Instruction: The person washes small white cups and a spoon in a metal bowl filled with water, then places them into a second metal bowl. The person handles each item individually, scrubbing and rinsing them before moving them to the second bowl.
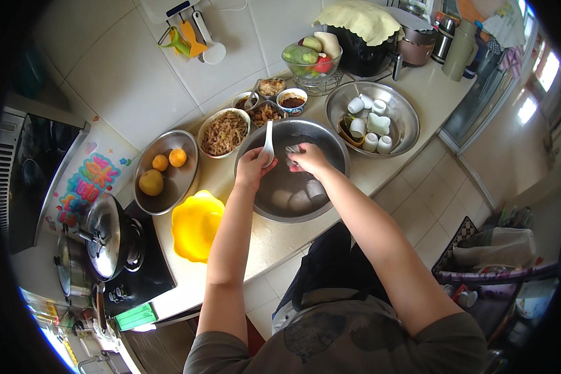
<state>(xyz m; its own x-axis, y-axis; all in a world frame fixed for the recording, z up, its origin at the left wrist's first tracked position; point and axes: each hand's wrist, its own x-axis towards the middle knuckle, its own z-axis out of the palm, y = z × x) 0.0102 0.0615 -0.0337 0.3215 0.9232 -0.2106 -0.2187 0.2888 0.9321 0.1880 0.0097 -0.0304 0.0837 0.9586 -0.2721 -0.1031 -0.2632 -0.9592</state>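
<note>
My left hand holds a white soup spoon by its bowl end, with the handle pointing away from me. It is at the left side of a large stainless steel basin of cloudy water. In my right hand, over the middle of the same basin, is a wet, greyish wad that looks like a cloth; it is slightly blurred. Several pale dishes lie under the water at the near side, their exact shapes unclear.
Right of the basin, a metal bowl holds several white cups. To the left are a yellow colander, an oval metal bowl of fruit, and a wok on the stove. Food bowls and a glass vegetable bowl stand behind.
</note>
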